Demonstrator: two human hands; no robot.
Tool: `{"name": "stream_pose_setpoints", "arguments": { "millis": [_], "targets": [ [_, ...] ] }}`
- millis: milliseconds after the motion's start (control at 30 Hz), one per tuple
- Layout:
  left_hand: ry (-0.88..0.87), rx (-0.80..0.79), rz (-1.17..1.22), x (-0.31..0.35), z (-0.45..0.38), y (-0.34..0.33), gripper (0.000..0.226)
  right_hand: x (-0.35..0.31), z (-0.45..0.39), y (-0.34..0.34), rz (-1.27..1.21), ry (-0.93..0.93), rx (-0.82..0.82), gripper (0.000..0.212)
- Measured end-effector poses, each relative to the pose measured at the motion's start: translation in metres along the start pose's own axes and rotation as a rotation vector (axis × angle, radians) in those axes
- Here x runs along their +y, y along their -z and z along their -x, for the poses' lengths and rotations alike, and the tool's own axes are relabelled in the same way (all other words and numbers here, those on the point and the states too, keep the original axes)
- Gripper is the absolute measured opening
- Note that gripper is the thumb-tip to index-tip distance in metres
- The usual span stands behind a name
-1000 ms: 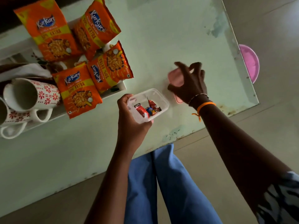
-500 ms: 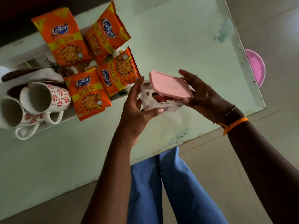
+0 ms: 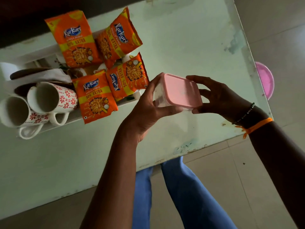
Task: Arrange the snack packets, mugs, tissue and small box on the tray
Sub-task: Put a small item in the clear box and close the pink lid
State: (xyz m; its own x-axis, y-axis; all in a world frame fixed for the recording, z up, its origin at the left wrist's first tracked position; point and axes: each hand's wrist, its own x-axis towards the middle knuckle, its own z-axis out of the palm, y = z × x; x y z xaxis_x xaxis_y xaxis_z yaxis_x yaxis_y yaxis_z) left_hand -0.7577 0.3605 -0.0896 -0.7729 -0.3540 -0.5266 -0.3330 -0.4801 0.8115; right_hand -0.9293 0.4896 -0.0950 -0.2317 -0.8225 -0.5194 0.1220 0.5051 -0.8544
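Both forearms reach up from the near edge and meet mid-scene above the desk (image 3: 181, 38). The left hand (image 3: 148, 109) is palm-in, thumb up along the far left corner of the box (image 3: 179, 92), fingers curled under its near side. The right hand (image 3: 221, 100) comes in from the right, thumb on the far edge of the lid, fingertips (image 3: 196, 111) pressed at the near right corner. The right wrist wears a bead bracelet (image 3: 244, 114) and an orange thread (image 3: 257, 125).

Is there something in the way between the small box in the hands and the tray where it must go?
The small box is held above the table, beside the tray. The near tray end is covered by snack packets, so little free floor shows there; nothing else blocks the path.
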Motion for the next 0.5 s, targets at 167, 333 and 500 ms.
{"name": "stream_pose_setpoints", "arguments": {
  "millis": [167, 333, 500],
  "targets": [
    [0.109, 0.228, 0.011, 0.003, 0.014, -0.007, 0.041, -0.018, 0.000, -0.024, 0.297, 0.084, -0.021, 0.088],
    [0.030, 0.596, 0.038, -0.008, 0.040, 0.029, 0.024, -0.038, -0.017, -0.086, 0.253, 0.076, -0.084, 0.085],
    [0.001, 0.610, 0.021, -0.011, 0.088, 0.097, 0.041, -0.048, -0.046, -0.190, -0.072, -0.065, 0.202, 0.023]
  ]
}}
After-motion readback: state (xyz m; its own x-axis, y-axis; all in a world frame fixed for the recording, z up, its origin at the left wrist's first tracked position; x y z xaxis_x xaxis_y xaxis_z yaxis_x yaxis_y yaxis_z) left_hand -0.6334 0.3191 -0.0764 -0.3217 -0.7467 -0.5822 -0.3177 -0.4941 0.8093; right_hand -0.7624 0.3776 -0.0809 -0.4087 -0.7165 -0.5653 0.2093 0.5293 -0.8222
